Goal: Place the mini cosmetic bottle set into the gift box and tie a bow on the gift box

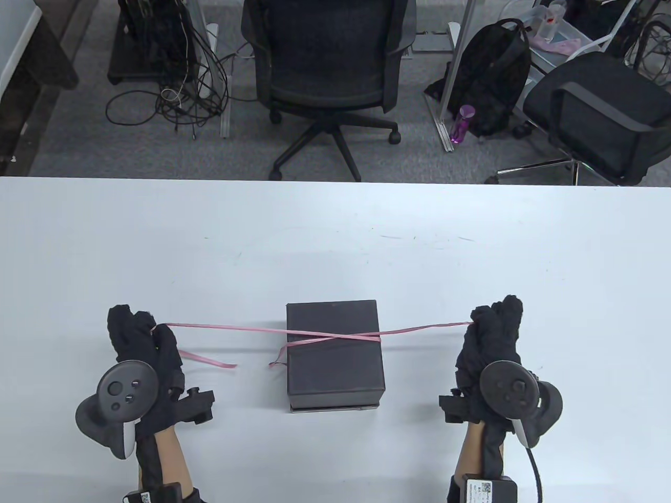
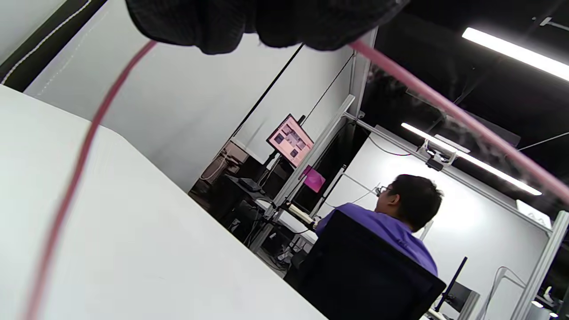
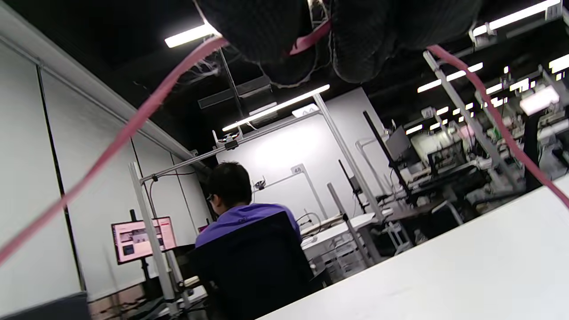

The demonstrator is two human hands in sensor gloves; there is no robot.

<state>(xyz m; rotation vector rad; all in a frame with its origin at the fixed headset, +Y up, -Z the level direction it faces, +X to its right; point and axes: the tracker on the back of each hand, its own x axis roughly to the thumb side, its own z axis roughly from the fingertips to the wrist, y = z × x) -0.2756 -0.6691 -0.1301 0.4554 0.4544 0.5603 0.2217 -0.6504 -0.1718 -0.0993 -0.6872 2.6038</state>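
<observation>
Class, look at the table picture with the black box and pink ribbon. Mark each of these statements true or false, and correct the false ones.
1. The box is closed. True.
2. The ribbon crosses itself on top of the box. True.
3. The left hand lies flat and holds nothing. False: it pinches one ribbon end.
4. A finished bow sits on the lid. False: only a crossing, no loops yet.
5. The right hand holds the ribbon to the right of the box. True.

Black knit gloves, grey round trackers, bare forearms, labelled wrist boxes.
</observation>
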